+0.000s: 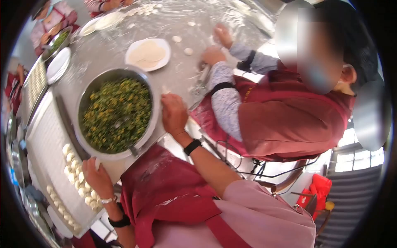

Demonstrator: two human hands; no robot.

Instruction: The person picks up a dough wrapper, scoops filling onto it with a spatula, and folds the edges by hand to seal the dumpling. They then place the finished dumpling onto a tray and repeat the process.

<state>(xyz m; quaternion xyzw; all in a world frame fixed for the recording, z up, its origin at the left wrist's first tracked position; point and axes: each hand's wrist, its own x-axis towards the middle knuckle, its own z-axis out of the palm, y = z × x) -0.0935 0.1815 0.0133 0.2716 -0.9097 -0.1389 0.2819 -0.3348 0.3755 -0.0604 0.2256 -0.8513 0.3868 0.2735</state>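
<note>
Barely visible, left hand's (98, 179) white piece (97, 163).

Utensil (120, 122) partly buried, left hand (97, 178) palm-side hidden, shirt (262, 213) cut off

Head-worn view, facing forward and down, close over table (95, 51), wide, round-edged.

So on my feed it's a grey, smooth-topped table (103, 46) with white powder smeared across much of it. Sitting right on it I can see a big round silver metal bowl (156, 106), a white rounded-square plate (166, 48) just beyond, a stack of white plates (61, 62) off left, plus a few small pale dough lumps (188, 51).
</note>
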